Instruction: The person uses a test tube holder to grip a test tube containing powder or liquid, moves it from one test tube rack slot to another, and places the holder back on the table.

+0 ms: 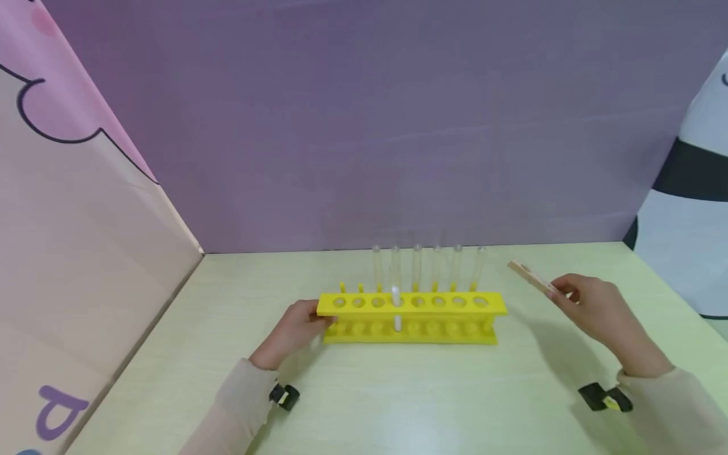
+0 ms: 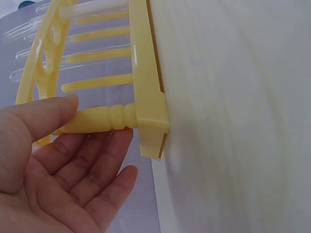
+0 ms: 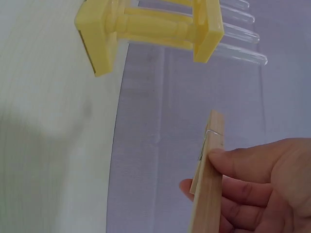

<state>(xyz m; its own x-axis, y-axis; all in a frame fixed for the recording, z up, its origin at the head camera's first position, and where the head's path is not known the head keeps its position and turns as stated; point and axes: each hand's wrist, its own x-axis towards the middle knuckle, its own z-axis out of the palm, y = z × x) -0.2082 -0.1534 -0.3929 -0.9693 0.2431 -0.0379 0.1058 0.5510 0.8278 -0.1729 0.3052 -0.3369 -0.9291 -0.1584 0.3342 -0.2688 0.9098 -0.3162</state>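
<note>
A yellow test tube rack (image 1: 409, 304) stands on the table, a row of holes along its top. My left hand (image 1: 301, 325) grips the rack's left end post (image 2: 92, 120), thumb on one side and fingers behind. Several clear glass test tubes (image 1: 417, 268) sit upside down on the rack's back pegs; the two leftmost pegs (image 1: 342, 287) are bare. One whitish tube (image 1: 396, 297) stands in a front hole. To the right of the rack, my right hand (image 1: 591, 309) pinches a wooden test tube clamp (image 3: 209, 174) with a metal spring, held above the table and apart from the tubes.
The pale table (image 1: 364, 392) meets a purple backdrop (image 1: 364, 126) close behind the tubes. A printed panel (image 1: 85, 253) borders the left side. Each wrist carries a small black device (image 1: 284, 396) on a cream sleeve.
</note>
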